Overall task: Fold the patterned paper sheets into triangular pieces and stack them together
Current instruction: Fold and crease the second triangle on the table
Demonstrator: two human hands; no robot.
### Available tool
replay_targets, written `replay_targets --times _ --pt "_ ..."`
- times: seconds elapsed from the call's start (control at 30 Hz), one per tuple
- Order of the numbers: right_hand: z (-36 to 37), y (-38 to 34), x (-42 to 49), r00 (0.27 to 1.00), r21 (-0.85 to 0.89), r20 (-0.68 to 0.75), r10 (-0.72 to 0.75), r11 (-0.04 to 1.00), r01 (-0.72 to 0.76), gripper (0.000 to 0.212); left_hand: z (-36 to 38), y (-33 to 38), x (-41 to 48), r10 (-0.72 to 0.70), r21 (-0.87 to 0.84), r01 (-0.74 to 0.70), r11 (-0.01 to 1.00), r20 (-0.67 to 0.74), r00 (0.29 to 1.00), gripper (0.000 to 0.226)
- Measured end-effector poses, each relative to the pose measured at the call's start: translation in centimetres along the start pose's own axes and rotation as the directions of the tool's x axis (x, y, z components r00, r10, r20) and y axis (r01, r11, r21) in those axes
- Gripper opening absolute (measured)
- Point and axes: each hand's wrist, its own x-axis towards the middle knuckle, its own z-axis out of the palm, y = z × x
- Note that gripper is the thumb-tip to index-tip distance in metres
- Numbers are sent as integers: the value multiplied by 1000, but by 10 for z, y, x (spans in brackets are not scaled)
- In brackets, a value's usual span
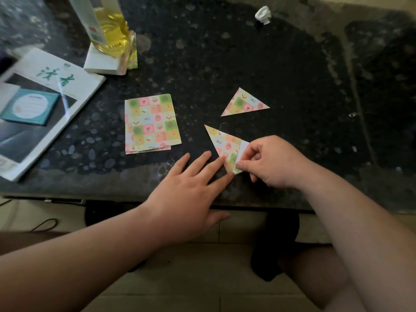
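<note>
My left hand (186, 183) lies open, fingers straight and spread; its fingertips press the near corner of the half-folded sheet (221, 143) onto the table (225, 52). My right hand (267, 163), just beside it, pinches the sheet's right edge between thumb and forefinger, where a white strip of the reverse side shows. The step in hand appears to be closing this strip over to complete the triangle. Risk: if the left fingertips lift or slide, the sheet can pivot on the smooth top and the crease will run off the corner, leaving white exposed and an outline that will not match its partner in the stack. Too hard a pinch may wrinkle the thin edge. Beyond the hands, the finished triangle (244, 103) lies apart from the working sheet; a careless sweep of the right hand could push it askew. The pile of flat sheets (152, 124) waits to the left, well apart. Farther off stand a bottle (108, 25), a magazine (51, 86) and a paper ball (263, 14).
</note>
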Motion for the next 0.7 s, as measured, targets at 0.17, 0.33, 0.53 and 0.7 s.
replay_targets --times 0.17,0.33,0.53,0.7 --pt "1 1 0 1000 17 -14 3 1000 -2 14 0 6 1 -14 27 13 1000 6 1000 81" --pt "-3 3 0 999 62 46 20 998 -23 9 3 8 2 -24 50 22 998 27 999 80" --pt "-13 12 -1 990 116 118 80 989 -94 12 4 7 2 -31 50 29 998 23 999 81" --pt "-9 6 -3 994 94 90 60 993 -69 14 4 8 3 -35 46 34 998 21 999 81"
